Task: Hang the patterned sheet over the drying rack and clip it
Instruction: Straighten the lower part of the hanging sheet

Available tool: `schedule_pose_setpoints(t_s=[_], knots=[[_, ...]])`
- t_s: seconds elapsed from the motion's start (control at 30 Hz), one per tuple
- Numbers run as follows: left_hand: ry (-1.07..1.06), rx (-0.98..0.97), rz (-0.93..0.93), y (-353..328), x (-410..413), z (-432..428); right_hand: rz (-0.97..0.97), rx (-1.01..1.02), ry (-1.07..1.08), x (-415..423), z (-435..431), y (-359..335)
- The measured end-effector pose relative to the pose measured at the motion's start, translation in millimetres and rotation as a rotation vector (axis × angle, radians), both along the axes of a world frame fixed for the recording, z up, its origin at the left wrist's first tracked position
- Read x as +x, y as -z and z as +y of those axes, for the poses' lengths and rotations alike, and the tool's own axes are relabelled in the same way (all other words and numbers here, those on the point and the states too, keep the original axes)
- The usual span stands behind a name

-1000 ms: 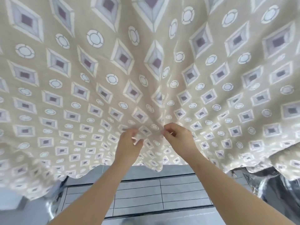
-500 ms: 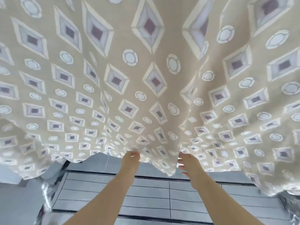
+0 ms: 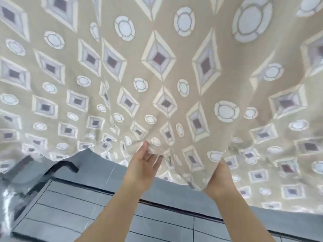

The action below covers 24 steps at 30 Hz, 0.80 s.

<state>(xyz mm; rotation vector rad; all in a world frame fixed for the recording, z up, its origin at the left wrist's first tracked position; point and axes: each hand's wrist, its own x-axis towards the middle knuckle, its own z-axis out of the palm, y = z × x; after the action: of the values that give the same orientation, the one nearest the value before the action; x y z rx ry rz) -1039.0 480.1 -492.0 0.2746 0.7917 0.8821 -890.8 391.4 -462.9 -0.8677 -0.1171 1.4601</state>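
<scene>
Looks like the patterned sheet (image 3: pixel 174 95) swung closer, burying the right hand (image 3: pixel 221 180) fingers, so can't tell its grip. Meanwhile the left hand (image 3: pixel 142 166) is loose-fingered, touching it; black bar (image 3: pixel 66 165) lower left.

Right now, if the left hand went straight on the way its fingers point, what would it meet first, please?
The patterned sheet: the left hand points up and forward with nearly straight fingers, and its fingertips seem to touch the fabric, though depth is unclear.

I take this for a home laundry spot, perhaps a balcony: a patterned sheet (image 3: pixel 157 75) hangs spread overhead, grey floor tiles (image 3: pixel 70 212) lie below, and a black bar (image 3: pixel 57 167) shows at left.
</scene>
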Motion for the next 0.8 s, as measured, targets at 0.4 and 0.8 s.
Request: schedule_pose_setpoints(t_s=[0.4, 0.8], knots=[[0.000, 0.361, -0.006, 41, -17, 16, -0.073, 0.220, 0.041, 18, 20, 33], [-0.064, 0.340, 0.085, 72, -48, 8, -0.285, 0.182, 0.271, 26, -10, 86]])
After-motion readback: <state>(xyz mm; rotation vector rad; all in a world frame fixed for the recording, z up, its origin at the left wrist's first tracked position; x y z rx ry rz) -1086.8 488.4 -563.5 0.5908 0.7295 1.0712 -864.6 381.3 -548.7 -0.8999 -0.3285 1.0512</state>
